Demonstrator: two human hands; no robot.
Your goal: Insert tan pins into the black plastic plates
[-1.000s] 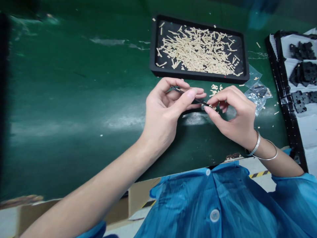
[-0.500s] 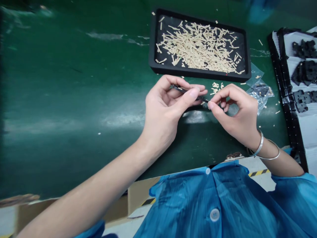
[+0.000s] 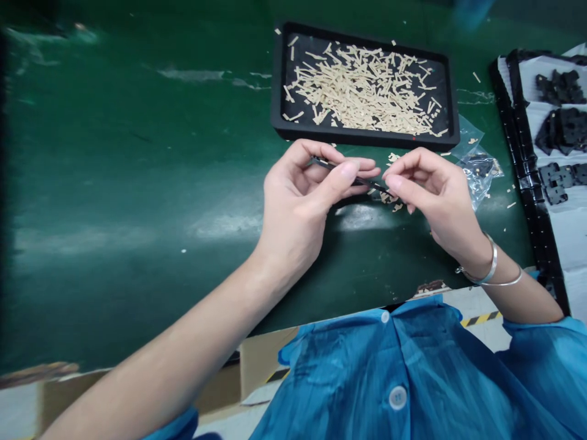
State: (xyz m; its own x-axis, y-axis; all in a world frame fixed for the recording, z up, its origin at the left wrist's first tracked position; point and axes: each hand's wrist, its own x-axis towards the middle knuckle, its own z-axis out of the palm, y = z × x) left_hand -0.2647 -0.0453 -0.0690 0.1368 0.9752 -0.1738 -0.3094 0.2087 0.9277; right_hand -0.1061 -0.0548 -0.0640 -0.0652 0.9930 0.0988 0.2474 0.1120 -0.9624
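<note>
A thin black strip-like part [image 3: 369, 183] slants down to the right between my two hands; its exact kind is not clear. My left hand [image 3: 305, 189] grips its left stretch between thumb and fingers. At the strip's right end, the thumb and forefinger of my right hand [image 3: 428, 189] are pinched together, and the end runs in under the thumb. Whether a small piece sits in that pinch is hidden. Beyond both hands lies a black tray [image 3: 276, 116] heaped with short cream-coloured strips [image 3: 362, 91].
Loose cream bits [image 3: 393, 157] lie on the green table [image 3: 137, 183] between tray and hands. A clear plastic bag [image 3: 479, 168] is behind my right hand. On the right, a black-edged crate [image 3: 518, 134] holds black moulded parts [image 3: 568, 129] on white sheets.
My right hand has turned slightly, its pinch rising a little above the strip's end. My left hand keeps its grip. The whole view has shifted slightly.
</note>
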